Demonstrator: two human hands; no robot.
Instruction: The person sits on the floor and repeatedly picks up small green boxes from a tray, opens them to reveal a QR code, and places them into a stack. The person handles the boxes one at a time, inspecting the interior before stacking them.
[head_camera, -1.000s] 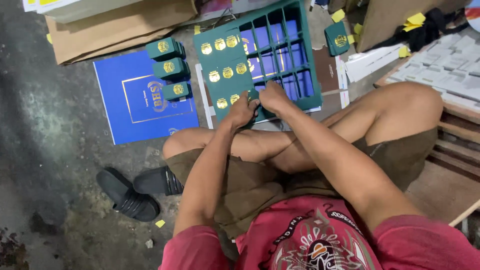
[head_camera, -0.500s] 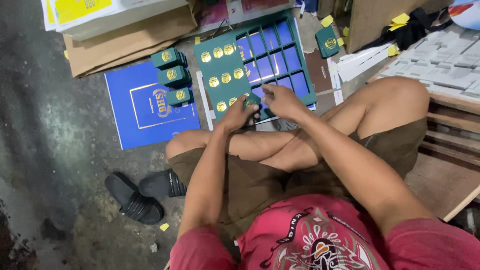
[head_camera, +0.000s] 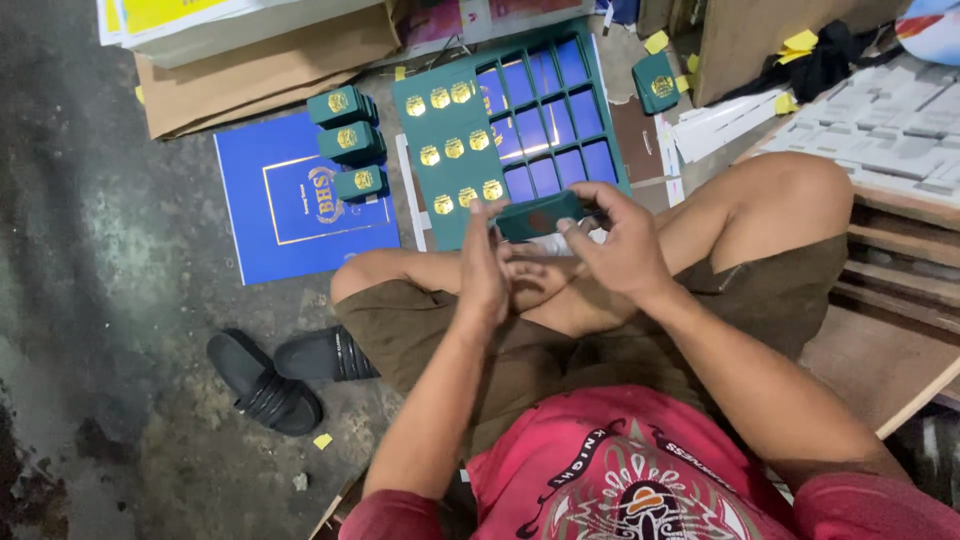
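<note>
A small dark green card piece (head_camera: 538, 214) is held above my crossed legs between my left hand (head_camera: 484, 262) and my right hand (head_camera: 618, 240). My left hand presses its left end with flat upright fingers; my right hand's fingers grip its right end. Just beyond them lies a green die-cut sheet (head_camera: 510, 120), with gold round emblems on its left part and several punched-out windows showing blue on its right part.
Three folded green boxes (head_camera: 348, 140) with gold emblems lie on a blue printed sheet (head_camera: 300, 205). Another green box (head_camera: 657, 82) sits beyond the sheet. Black sandals (head_camera: 285, 375) lie on the concrete floor at left. Brown cardboard (head_camera: 260, 70) lies at top; a wooden pallet (head_camera: 890, 250) stands at right.
Both hands have pulled back from the green sheet toward my lap, now holding a green piece lifted off it. The camera view has shifted slightly.
</note>
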